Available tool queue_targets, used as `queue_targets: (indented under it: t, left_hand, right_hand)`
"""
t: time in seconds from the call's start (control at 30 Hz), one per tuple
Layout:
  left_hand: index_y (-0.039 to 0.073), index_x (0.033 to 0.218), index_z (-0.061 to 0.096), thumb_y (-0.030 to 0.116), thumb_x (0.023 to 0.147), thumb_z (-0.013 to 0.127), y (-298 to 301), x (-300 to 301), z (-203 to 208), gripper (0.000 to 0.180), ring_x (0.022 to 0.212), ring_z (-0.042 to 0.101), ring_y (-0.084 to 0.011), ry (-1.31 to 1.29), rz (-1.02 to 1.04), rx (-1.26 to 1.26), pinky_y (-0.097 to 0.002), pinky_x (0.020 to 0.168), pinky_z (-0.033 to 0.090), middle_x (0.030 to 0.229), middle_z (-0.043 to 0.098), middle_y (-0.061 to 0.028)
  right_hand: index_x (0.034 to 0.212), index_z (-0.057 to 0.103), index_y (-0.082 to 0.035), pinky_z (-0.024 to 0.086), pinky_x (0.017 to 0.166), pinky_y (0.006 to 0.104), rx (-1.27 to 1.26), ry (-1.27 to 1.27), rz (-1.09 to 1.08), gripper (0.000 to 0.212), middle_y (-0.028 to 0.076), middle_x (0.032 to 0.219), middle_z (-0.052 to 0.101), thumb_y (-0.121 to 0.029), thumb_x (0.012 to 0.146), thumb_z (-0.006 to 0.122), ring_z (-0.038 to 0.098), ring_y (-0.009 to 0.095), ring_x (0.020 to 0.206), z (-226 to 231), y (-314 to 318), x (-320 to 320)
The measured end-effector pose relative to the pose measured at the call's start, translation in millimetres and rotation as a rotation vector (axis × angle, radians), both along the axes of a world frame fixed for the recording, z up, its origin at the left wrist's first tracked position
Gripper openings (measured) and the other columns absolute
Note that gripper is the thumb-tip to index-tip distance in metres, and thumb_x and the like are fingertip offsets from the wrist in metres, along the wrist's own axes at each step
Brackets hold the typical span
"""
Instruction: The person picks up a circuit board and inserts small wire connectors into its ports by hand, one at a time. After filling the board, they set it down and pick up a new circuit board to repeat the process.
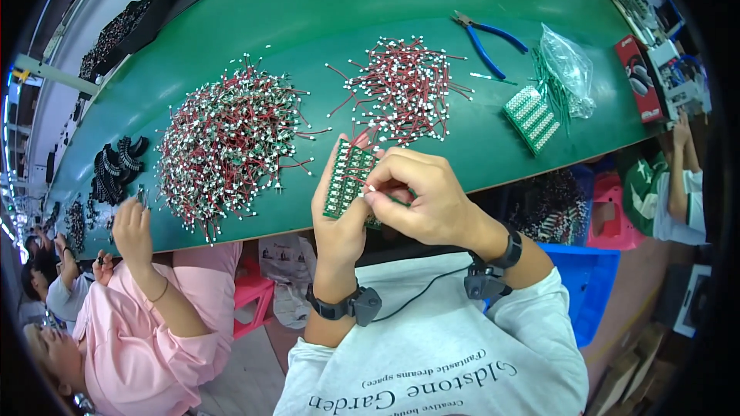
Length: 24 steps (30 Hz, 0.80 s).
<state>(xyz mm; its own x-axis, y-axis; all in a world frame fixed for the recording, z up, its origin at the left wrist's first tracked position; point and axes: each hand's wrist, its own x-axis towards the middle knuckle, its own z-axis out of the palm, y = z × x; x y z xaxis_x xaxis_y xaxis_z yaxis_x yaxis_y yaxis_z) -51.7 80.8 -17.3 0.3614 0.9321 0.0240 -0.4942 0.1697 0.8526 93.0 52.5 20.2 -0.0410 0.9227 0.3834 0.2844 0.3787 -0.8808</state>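
Observation:
My left hand (338,233) grips a green circuit board panel (337,194) by its sides, tilted up above the table's near edge. Rows of small white parts cover the panel. With thumb and fingers pinched together, my right hand (432,196) holds a red wire lead (353,178) with a white end over the board's face. Other red wires stick out at the panel's top edge. Just beyond my hands lies a loose pile of red leads with white connectors (408,85). My right fingers partly hide the board's right side.
A larger heap of wired pieces (227,146) is to the left on the green table (324,0). Blue-handled cutters (493,45), a stack of panels (532,119), green wires in a plastic bag (569,69) and a red box (640,77) sit right. A pink-clothed person (146,323) works at left.

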Motion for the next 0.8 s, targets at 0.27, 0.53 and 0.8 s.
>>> queue_targets:
  t: [0.27, 0.53, 0.8]
  left_hand:
    - [-0.005, 0.152, 0.022, 0.004, 0.093, 0.061, -7, 2, -3, 0.071, 0.116, 0.058, -0.0192, 0.113, 0.041, 0.074, -0.0313, 0.096, 0.05, 0.144, 0.048, -0.0195]
    - [-0.006, 0.152, 0.023, 0.001, 0.094, 0.057, -8, 0, 3, 0.068, 0.115, 0.058, -0.0174, 0.274, 0.046, 0.232, -0.0314, 0.094, 0.05, 0.151, 0.042, -0.0181]
    - [-0.007, 0.15, 0.026, -0.005, 0.088, 0.056, -12, -11, 9, 0.069, 0.114, 0.062, -0.0219, 0.584, 0.082, 0.449, -0.0318, 0.095, 0.048, 0.145, 0.049, -0.0224]
  right_hand:
    - [0.085, 0.064, -0.001, 0.04, 0.047, 0.0256, 0.239, -0.063, -0.14, 0.014, 0.005, 0.073, 0.057, 0.002, 0.073, 0.071, 0.044, 0.01, 0.049, -15, 5, -16]
    - [0.086, 0.064, -0.001, 0.045, 0.049, 0.0288, 0.201, -0.122, -0.147, 0.015, 0.005, 0.071, 0.056, 0.003, 0.073, 0.07, 0.052, 0.014, 0.052, -8, 2, -14]
    - [0.087, 0.062, 0.001, 0.05, 0.054, 0.0327, 0.41, -0.394, -0.197, 0.022, 0.008, 0.073, 0.057, 0.006, 0.069, 0.073, 0.06, 0.023, 0.063, 2, -8, -19]
